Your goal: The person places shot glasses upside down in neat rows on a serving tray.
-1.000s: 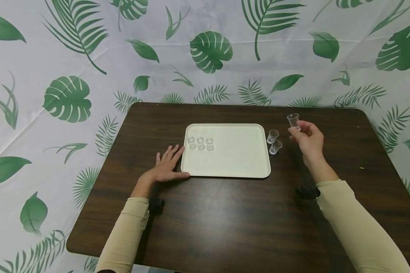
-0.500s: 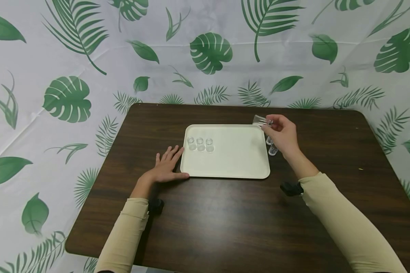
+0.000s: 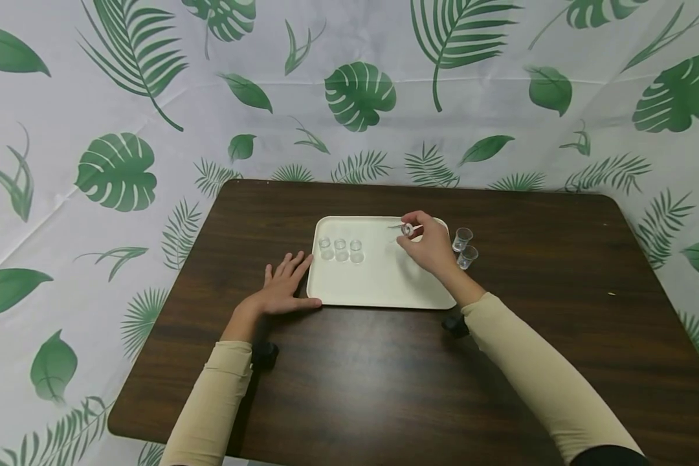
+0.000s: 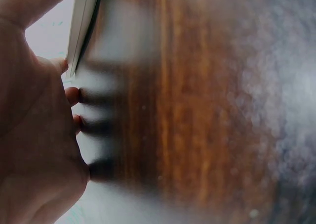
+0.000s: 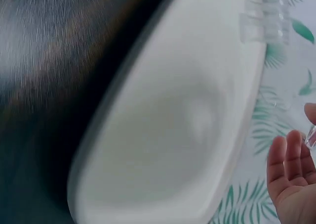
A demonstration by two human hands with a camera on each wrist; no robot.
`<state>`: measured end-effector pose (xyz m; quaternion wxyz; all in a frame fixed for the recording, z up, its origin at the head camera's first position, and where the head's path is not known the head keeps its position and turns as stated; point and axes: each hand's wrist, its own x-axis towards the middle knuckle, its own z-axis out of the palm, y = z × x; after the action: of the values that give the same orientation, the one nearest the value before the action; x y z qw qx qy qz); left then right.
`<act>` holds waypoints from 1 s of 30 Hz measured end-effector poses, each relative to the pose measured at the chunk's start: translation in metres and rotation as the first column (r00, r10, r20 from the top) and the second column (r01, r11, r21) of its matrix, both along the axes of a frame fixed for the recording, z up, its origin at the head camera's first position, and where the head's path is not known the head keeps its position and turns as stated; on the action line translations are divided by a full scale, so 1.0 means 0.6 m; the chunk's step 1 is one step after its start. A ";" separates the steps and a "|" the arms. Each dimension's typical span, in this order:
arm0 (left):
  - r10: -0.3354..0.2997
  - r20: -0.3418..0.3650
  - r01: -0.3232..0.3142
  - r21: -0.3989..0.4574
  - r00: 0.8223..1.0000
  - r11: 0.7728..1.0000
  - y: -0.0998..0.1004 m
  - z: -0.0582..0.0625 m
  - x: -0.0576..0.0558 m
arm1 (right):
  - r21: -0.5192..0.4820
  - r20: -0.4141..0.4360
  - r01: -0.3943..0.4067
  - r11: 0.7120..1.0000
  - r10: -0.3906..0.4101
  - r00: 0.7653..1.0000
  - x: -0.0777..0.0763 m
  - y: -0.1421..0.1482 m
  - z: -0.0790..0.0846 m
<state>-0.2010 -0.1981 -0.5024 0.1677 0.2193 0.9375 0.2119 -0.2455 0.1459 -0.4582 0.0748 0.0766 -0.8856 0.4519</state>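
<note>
My right hand (image 3: pixel 430 244) pinches a small clear shot glass (image 3: pixel 407 230) over the back right part of the cream tray (image 3: pixel 384 285). The glass is tipped over, its thick base between thumb and fingers. In the right wrist view only a sliver of that glass (image 5: pixel 310 138) shows at the right edge. On the tray's left side, three shot glasses (image 3: pixel 340 250) stand mouth down in a row. My left hand (image 3: pixel 279 291) lies with fingers spread at the tray's front left corner, thumb along the front edge. It holds nothing.
Two more shot glasses (image 3: pixel 465 248) stand mouth up on the dark wooden table (image 3: pixel 349 382), just right of the tray. A white cloth (image 3: pixel 489 116) with green leaves hangs behind the table.
My right hand has carried the shot glass leftward from beyond the tray to over it, tipping the glass from upright on the way. The left hand has stayed in place.
</note>
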 end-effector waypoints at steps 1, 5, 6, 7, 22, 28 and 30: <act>0.001 0.000 -0.001 -0.003 1.000 1.000 0.000 0.000 0.000 | 0.006 0.003 -0.005 1.000 0.005 1.000 0.000 -0.005 -0.004; 0.001 0.003 -0.001 0.002 1.000 1.000 0.000 0.000 0.001 | 0.042 0.015 -0.024 0.999 0.023 1.000 0.002 -0.025 -0.020; 0.002 0.004 -0.002 -0.001 1.000 1.000 0.000 0.000 0.000 | 0.050 0.013 -0.033 0.998 0.033 0.999 0.002 -0.029 -0.023; 0.004 0.004 -0.004 -0.002 1.000 1.000 -0.001 0.000 0.000 | 0.058 0.009 -0.044 0.997 0.044 0.999 0.003 -0.033 -0.027; 0.006 0.005 -0.006 -0.002 1.000 1.000 -0.004 -0.004 -0.003 | 0.212 -0.022 -0.172 0.962 0.181 0.983 0.002 -0.063 -0.056; 0.008 0.003 -0.008 -0.004 1.000 1.000 -0.004 -0.006 -0.004 | 0.206 -0.010 -0.194 0.959 0.201 0.980 0.003 -0.072 -0.064; 0.005 0.002 -0.005 -0.004 1.000 1.000 -0.003 -0.006 -0.004 | 0.208 -0.010 -0.196 0.958 0.203 0.979 0.003 -0.074 -0.067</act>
<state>-0.2035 -0.1999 -0.5062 0.1685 0.2163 0.9383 0.2108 -0.2437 0.1015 -0.4981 0.0343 0.1797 -0.9142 0.3617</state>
